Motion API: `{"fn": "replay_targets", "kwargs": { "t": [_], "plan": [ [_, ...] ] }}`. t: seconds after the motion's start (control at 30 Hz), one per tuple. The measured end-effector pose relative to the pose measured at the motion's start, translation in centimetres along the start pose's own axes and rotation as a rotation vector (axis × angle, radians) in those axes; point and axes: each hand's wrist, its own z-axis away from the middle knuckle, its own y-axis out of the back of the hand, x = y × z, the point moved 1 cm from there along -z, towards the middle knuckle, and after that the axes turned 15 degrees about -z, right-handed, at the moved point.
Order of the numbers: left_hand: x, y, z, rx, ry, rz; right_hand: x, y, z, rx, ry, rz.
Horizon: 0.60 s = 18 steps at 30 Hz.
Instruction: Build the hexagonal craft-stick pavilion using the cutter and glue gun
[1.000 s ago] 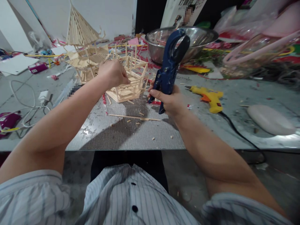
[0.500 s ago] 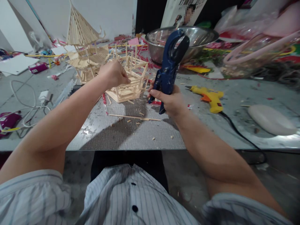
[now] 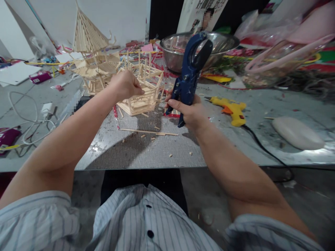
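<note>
My left hand (image 3: 126, 85) is closed in a pinch against the near side of a small open-frame wooden stick model (image 3: 142, 87) on the grey table (image 3: 146, 150); what its fingers hold is hidden. My right hand (image 3: 188, 112) grips the handles of a dark blue cutter (image 3: 190, 71), which stands upright with its jaws at the top. A long thin stick (image 3: 149, 131) and small wood offcuts lie on the table in front of the model.
A taller stick pagoda (image 3: 90, 52) stands behind at the left. A steel bowl (image 3: 199, 48) sits at the back. A yellow glue gun (image 3: 230, 108) with black cord lies right, beside a white oval object (image 3: 298, 133). White cables (image 3: 31, 118) lie at left.
The view has shifted slightly. My left hand has edged a little closer onto the model's frame. My right hand and the cutter stay in place.
</note>
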Motion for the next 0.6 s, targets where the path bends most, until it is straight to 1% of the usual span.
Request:
{"fn": "replay_targets", "kwargs": {
  "t": [0.1,0.17,0.27,0.33,0.4,0.47,0.53,0.6],
  "plan": [
    [-0.2,-0.2,-0.2,0.008,-0.008,0.035,-0.5,0.6,-0.5,0.07,0.042,0.134],
    [-0.3,-0.4,-0.3,0.017,-0.034,0.072,-0.9,1.3,-1.1,0.153,0.045,0.316],
    [-0.5,-0.3,0.0,0.057,-0.088,0.136,-1.1,2.6,-1.9,0.248,-0.025,0.654],
    [-0.4,0.1,0.6,0.104,-0.117,0.178,-0.8,3.4,-2.4,0.262,-0.095,0.842],
    [-0.2,0.9,1.4,0.162,-0.152,0.213,-0.3,4.0,-2.8,0.252,-0.16,0.968],
    [0.0,1.7,2.2,0.217,-0.203,0.244,0.3,4.4,-3.1,0.244,-0.221,1.047],
    [0.3,2.3,3.0,0.265,-0.223,0.257,0.8,4.5,-3.3,0.247,-0.273,1.106],
    [0.6,2.6,3.6,0.275,-0.232,0.257,1.3,4.4,-3.4,0.24,-0.316,1.164]
  ]
}}
